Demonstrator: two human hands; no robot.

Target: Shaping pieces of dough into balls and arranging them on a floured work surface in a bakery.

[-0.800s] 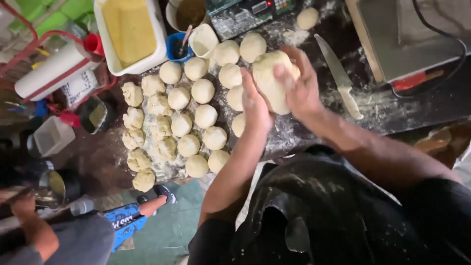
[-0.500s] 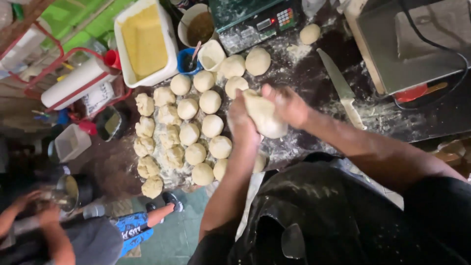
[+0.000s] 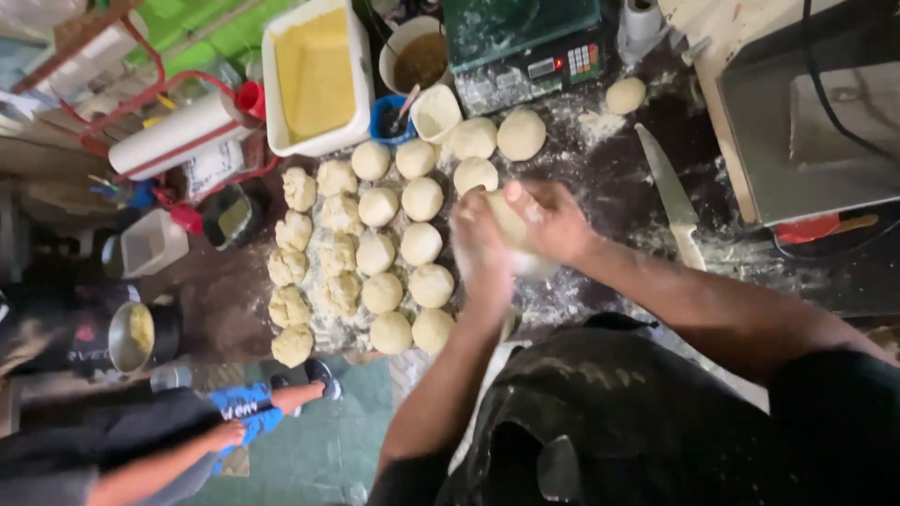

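Two hands work one dough piece (image 3: 511, 223) over our floured worktop (image 3: 600, 178). We press our left hand (image 3: 480, 245) and right hand (image 3: 553, 220) together, clamped on it from left and right. Rows of dough balls (image 3: 375, 253) lie just left; a knife (image 3: 670, 192) lies right, long axis near-to-far.

Both hands (image 3: 516, 234) press what looks like dough (image 3: 511, 220) between them.

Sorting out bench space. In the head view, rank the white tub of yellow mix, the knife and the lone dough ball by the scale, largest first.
1. White tub
2. Knife, shorter and far narrower than the tub
3. Lone dough ball
All lie at about bench level, so the ranking seems sound.
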